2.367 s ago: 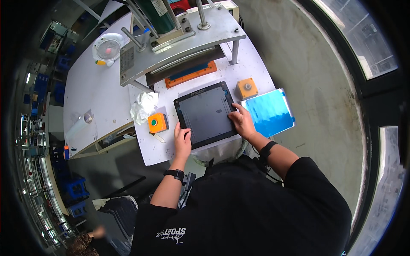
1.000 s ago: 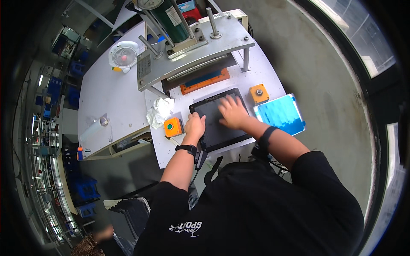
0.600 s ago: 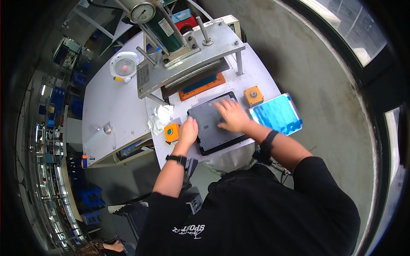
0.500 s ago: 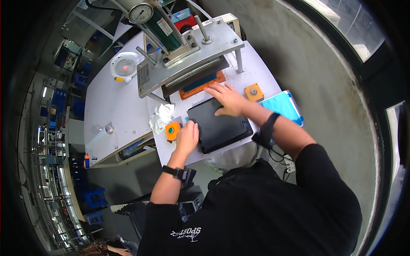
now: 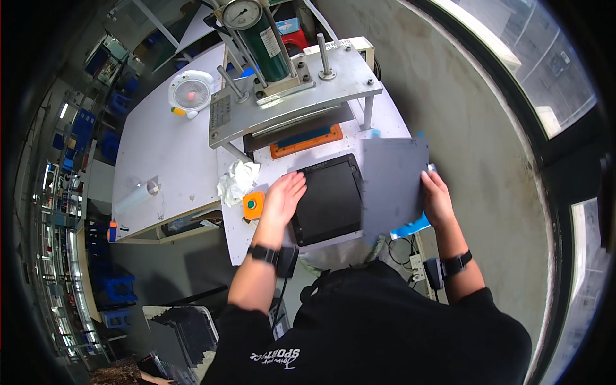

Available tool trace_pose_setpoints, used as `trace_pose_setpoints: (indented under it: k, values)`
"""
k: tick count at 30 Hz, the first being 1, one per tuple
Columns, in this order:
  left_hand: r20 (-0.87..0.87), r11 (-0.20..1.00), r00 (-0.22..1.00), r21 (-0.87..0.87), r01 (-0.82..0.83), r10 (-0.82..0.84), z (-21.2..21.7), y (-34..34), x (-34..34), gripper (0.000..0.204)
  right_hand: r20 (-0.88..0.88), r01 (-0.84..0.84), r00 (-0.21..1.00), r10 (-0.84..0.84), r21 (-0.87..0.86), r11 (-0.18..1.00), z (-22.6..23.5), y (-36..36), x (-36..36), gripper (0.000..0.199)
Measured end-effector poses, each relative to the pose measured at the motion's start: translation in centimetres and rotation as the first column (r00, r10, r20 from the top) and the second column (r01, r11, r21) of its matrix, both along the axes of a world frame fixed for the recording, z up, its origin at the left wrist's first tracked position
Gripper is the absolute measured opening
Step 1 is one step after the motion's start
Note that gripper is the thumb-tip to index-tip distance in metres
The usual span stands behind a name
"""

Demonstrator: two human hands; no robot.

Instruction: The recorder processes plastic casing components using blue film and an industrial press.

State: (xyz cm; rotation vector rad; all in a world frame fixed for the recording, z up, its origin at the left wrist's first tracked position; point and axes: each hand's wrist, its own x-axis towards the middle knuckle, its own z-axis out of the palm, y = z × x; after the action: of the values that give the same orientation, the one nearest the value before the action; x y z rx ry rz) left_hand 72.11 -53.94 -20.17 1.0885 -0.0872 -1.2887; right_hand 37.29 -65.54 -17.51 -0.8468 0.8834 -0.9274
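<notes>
Grey sheet [image 5: 393, 186] pinched in right hand [image 5: 437, 200]; lift clear, left hand [image 5: 282, 199] flat, steadying black tray [image 5: 327, 200].

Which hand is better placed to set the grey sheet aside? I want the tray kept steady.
Probably the right hand: it already has a grip on the right edge of the grey sheet, lifted beside the black tray. The left hand lies flat at the tray's left edge, bracing it.
</notes>
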Motion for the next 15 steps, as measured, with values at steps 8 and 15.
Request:
trace_pose_setpoints:
  k: [8,15]
  values:
    - [-0.238,0.889,0.857,0.159,-0.430,0.457,-12.7,-16.3,6.4,0.030,-0.269,0.267,0.938,-0.218,0.160,0.950,1.7,3.7,-7.8,0.025]
    - [-0.265,0.777,0.757,0.422,-0.467,0.598,-13.6,-21.1,6.0,0.021,-0.252,0.329,0.924,-0.287,0.144,0.933,2.6,6.3,-12.5,0.027]
